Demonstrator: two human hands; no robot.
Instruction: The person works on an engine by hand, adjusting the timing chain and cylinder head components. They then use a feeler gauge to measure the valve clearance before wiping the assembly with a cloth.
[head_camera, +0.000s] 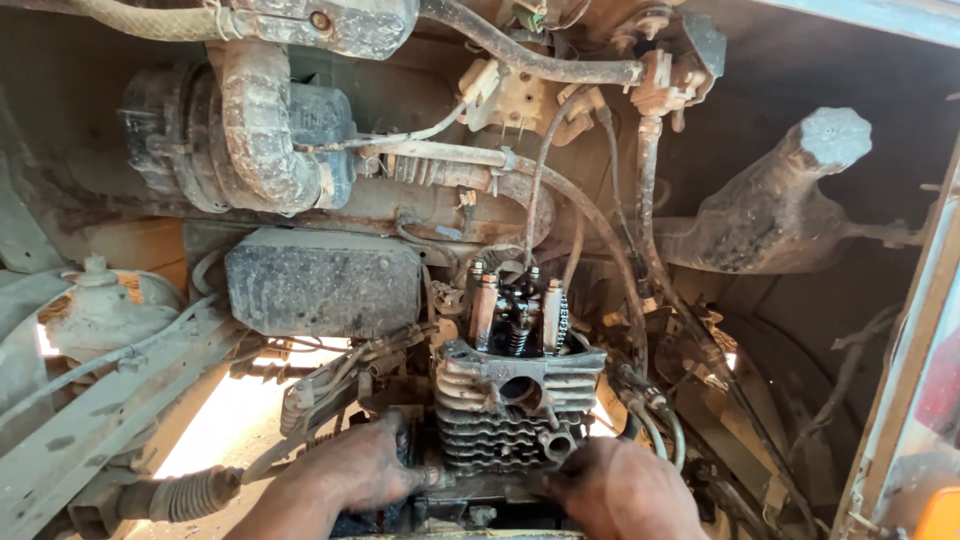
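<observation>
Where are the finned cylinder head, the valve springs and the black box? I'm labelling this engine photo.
finned cylinder head (487, 432), head view, on its fins.
valve springs (517, 338), head view, on the coils.
black box (322, 283), head view, on its front face.

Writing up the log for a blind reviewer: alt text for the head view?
Two greasy hands, left and right, press at the base of a finned engine cylinder with its valve springs exposed. Dusty hoses, cables and a black box crowd the compartment above it.
</observation>
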